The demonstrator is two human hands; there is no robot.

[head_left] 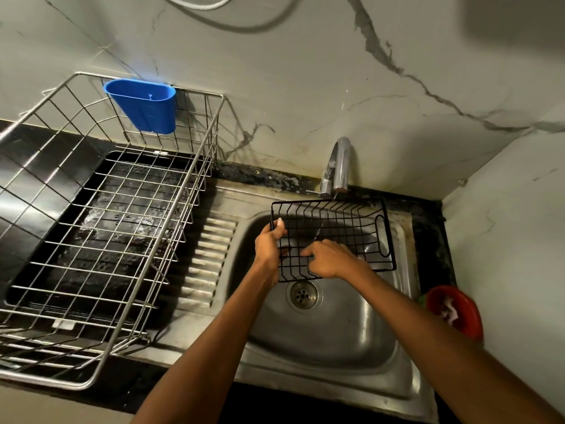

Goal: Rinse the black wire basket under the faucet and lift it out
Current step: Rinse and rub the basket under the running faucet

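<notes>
Left hand (pixel 269 244) fingers curled round black wire basket (pixel 333 237) rim under faucet (pixel 337 165); right hand (pixel 328 260) fingers rubbing wires. Looks light, stiff, wet-slippery; I'd lift by rim.

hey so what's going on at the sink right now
A person is holding a black wire basket over the steel sink, right below the faucet. The left hand grips the basket's left edge, and the right hand rests on the wire grid near its front, fingers on the wires. A thin stream of water seems to fall into the basket. To the left, a large silver dish rack with a blue cup holder sits on the counter.
</notes>
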